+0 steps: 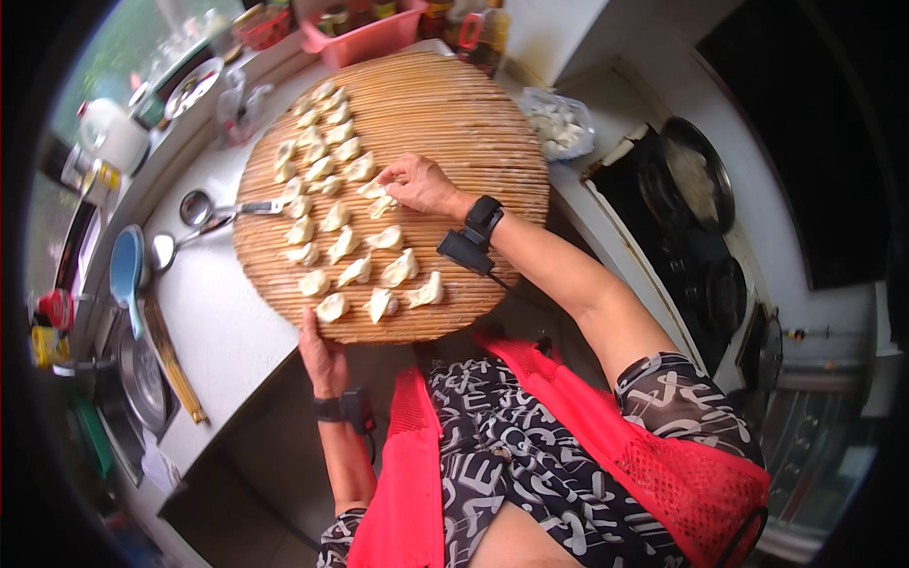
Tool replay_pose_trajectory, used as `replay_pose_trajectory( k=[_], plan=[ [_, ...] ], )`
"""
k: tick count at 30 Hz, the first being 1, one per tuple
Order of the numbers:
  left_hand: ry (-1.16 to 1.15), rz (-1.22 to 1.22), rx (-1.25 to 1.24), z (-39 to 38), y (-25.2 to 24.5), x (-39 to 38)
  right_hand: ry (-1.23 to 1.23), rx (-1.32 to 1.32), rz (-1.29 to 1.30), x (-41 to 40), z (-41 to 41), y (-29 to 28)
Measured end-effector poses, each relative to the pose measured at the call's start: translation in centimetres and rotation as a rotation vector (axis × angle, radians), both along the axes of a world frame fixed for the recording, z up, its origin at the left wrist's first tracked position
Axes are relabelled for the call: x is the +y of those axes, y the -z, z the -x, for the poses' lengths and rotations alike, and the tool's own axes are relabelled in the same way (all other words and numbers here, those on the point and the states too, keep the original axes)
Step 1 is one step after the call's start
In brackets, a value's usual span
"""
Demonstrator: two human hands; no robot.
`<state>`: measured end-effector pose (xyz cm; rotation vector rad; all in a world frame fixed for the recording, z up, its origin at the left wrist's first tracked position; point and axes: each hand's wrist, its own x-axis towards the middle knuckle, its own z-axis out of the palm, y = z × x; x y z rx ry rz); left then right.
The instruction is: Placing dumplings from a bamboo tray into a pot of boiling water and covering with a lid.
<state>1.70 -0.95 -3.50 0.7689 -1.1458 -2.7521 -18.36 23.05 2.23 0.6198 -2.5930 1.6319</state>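
Observation:
A large round tray of bound plant stalks spreads out before me, its far side over the white counter. My left hand grips its near left rim, with the thumb on top. Over the tray's middle, my right hand pinches a pale dumpling between thumb and fingers. Just below those fingertips lies another dumpling. Rows of folded dumplings cover the left and near parts of the tray. Both wrists wear black straps with small devices.
Left of the tray, a steel ladle and a second ladle lie on the counter. A blue ladle is farther left. Behind stands a pink plastic basket. At right are a bag of white pieces and a pan on the stove.

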Motion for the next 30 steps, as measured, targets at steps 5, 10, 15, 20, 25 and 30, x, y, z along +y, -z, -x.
replay_pose_trajectory(
  k=[5, 10, 15, 20, 25, 30],
  plan=[
    [0.093, -0.064, 0.015, -0.1, 0.5, -0.1, 0.091, 0.033, 0.034, 8.3, -1.5, -4.0],
    [0.056, 0.065, -0.076, -0.2, -0.7, 0.4, 0.263, 0.223, -0.022, 22.1, -3.3, -8.6],
    [0.092, 0.054, -0.116, -0.3, -0.4, -0.2, 0.632, 0.182, -0.004, 40.1, -6.8, -10.2],
    [0.061, 0.068, -0.195, 0.0, -1.1, 0.4, 1.012, -0.131, -0.109, 56.6, -9.5, -8.1],
    [0.107, 0.182, -0.230, -0.1, -0.7, -1.2, 1.213, -0.209, -0.196, 64.4, -8.4, -5.2],
    [0.073, 0.172, -0.221, 0.3, -0.4, -0.9, 1.223, -0.216, -0.431, 67.4, -6.0, -3.9]
  ],
)
